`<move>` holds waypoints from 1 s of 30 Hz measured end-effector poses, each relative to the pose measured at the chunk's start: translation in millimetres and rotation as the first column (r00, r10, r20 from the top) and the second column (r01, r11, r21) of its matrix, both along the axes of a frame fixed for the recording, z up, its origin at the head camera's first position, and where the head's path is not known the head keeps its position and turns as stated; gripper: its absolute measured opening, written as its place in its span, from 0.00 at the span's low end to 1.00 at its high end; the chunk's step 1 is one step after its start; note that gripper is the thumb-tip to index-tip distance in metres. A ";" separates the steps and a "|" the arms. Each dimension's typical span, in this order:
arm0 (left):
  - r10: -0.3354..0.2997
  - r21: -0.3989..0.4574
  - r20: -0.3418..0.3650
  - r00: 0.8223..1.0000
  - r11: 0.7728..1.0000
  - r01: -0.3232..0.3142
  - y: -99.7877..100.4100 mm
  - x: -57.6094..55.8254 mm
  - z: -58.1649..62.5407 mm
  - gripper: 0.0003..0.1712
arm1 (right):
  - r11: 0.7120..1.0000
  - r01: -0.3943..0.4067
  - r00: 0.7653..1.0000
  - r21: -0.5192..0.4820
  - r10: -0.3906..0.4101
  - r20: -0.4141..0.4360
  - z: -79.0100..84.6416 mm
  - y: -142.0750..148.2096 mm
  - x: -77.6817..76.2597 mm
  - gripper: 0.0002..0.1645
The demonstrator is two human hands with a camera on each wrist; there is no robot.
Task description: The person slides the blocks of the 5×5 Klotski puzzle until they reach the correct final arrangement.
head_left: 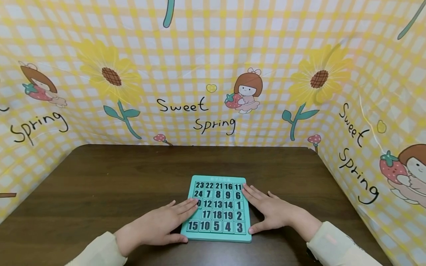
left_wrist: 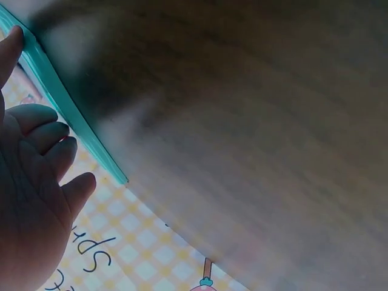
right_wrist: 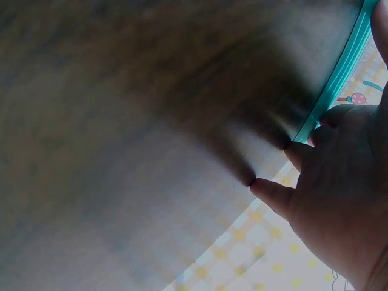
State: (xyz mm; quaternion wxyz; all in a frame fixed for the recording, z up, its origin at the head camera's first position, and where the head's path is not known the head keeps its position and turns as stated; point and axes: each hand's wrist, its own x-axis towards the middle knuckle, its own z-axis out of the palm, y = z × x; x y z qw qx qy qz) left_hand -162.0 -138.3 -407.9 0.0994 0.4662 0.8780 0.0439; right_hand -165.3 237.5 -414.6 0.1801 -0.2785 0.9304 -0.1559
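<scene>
A teal number slide puzzle (head_left: pixel 219 238) lies flat on the brown table, its square tiles marked with black numbers. The leftmost cell of its fourth row shows a gap. My left hand (head_left: pixel 159 224) rests at the puzzle's left side, fingers straight; the fingertips partly cover a tile ending in 0, and the thumb touches near the lower left corner. On the other side, my right hand (head_left: pixel 274 210) has its straight fingertips against the upper right edge and its thumb by the lower right corner. Both wrist views show the teal frame's edge (left_wrist: pixel 79 121) beside the fingers.
The dark wooden table (head_left: pixel 139 166) extends around the puzzle. A yellow checked cloth (head_left: pixel 186 55) printed with flowers and lettering rises behind the table and along its sides.
</scene>
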 end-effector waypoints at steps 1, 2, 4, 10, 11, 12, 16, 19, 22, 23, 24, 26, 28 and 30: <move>0.004 0.000 0.005 1.000 1.000 -0.004 -0.1 0.1 -0.1 0.47 | 1.000 -0.001 1.000 0.000 0.001 -0.001 0.2 -0.1 0.1 0.70; 0.006 0.000 0.010 1.000 1.000 -0.006 -0.3 0.3 -0.3 0.46 | 1.000 -0.001 1.000 0.000 0.001 -0.002 0.4 -0.1 0.1 0.70; 0.009 0.001 0.018 1.000 1.000 -0.009 -0.6 0.8 -0.5 0.46 | 1.000 -0.002 1.000 0.000 0.002 -0.005 0.7 -0.3 -0.1 0.70; 0.014 -0.004 0.043 0.999 1.000 -0.014 -1.3 4.8 0.6 0.44 | 1.000 -0.004 1.000 0.001 0.004 -0.009 1.0 -0.3 0.4 0.70; 0.012 -0.004 0.044 0.999 1.000 -0.012 -1.6 5.7 0.8 0.44 | 1.000 -0.006 1.000 0.001 0.006 -0.010 1.0 -0.5 0.5 0.70; 0.012 -0.006 0.047 0.999 1.000 -0.012 -1.9 6.7 0.9 0.44 | 1.000 -0.007 1.000 0.001 0.007 -0.008 0.9 -0.5 0.7 0.69; -0.004 0.005 0.046 0.999 1.000 0.004 -3.5 11.1 1.0 0.44 | 1.000 -0.004 1.000 -0.001 0.004 -0.005 0.8 -1.0 1.0 0.69; -0.021 0.015 0.017 1.000 1.000 0.021 -4.5 14.6 1.0 0.44 | 1.000 0.001 1.000 0.000 -0.001 -0.004 0.5 -1.1 0.8 0.69; -0.034 0.026 -0.013 0.999 0.999 0.034 -5.2 17.8 1.3 0.44 | 1.000 0.002 1.000 0.002 -0.002 -0.005 0.5 -1.0 0.4 0.69; -0.035 0.027 -0.015 0.999 0.999 0.035 -5.3 18.7 1.7 0.43 | 1.000 0.002 1.000 0.003 -0.002 -0.006 0.3 -0.9 0.2 0.69; -0.035 0.027 -0.015 0.999 0.999 0.035 -5.4 19.5 1.9 0.43 | 1.000 0.002 1.000 0.004 -0.001 -0.008 0.2 -0.7 0.0 0.69; -0.034 0.030 -0.012 0.999 0.999 0.034 -5.4 20.9 2.1 0.43 | 1.000 0.002 1.000 0.006 -0.002 -0.009 0.1 -0.3 -0.2 0.69; -0.031 0.031 -0.001 1.000 0.999 0.031 -5.7 22.3 2.5 0.43 | 1.000 0.001 1.000 0.008 -0.001 -0.011 0.0 -0.3 -0.2 0.69; -0.026 0.034 0.010 1.000 0.999 0.026 -6.2 23.9 2.5 0.44 | 1.000 0.000 1.000 0.006 0.000 -0.009 -0.3 -0.6 -0.1 0.69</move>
